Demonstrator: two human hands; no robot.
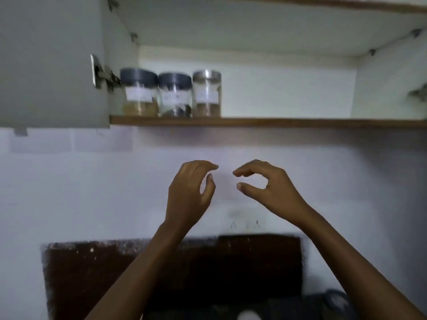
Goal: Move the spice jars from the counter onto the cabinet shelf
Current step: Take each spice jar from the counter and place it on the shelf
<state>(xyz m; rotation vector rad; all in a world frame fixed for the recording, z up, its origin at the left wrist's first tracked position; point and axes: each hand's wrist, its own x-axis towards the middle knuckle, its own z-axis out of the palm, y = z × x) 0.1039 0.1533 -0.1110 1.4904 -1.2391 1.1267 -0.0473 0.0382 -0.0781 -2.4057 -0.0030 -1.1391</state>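
Two empty hands, left (189, 192) and right (270, 188), hover with fingers loosely curled beneath the shelf (277, 123), where three jars (175, 95) stand upright in a touching row, up and leftward (nearer the left hand); no further jar shows below.

The left jar (139, 98) and the middle jar (175, 100) have clear, glossy bodies; glass or plastic, I cannot tell. Their dark lids (138, 76) are matt and look like plastic. The right jar (207, 98) has the same clear body but a shiny metal lid (207, 76). Each jar has a white paper label (136, 94). The shelf (277, 122) has a brown wood edge. The door (46, 65) is smooth, matt grey, with a dull metal hinge (102, 76). The wall (80, 192) is white and matt. The dark slab (104, 273) looks like speckled stone with a rough edge.
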